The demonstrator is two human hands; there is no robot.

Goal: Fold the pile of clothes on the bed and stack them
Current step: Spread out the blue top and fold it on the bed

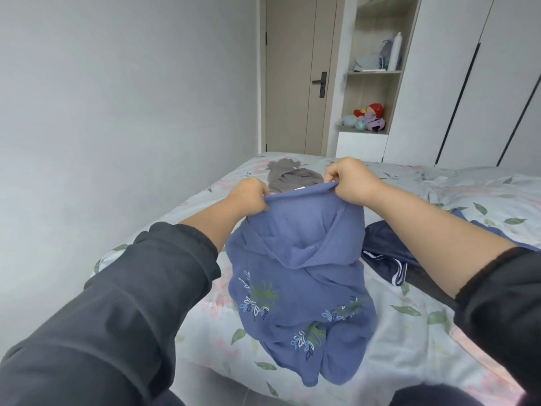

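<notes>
While two dark sleeves reach forward from the bottom edge, a blue embroidered garment point(298, 273) hangs between them, its lower folds crumpled on the floral bed point(415, 341) near the close edge. The left hand point(248, 197) pinches one end of the garment's top hem with curled fingers, and the right hand point(348, 180) grips the other end, so the hem is stretched between them above the bed. Just to the right, under the right forearm, a dark navy garment with white stripes point(383, 253) lies rumpled. Beyond the hands, a grey garment point(289, 174) lies on the bed's far part. Behind stand a beige door point(292, 68) and open shelves point(374, 72) holding plush toys point(370, 117).
</notes>
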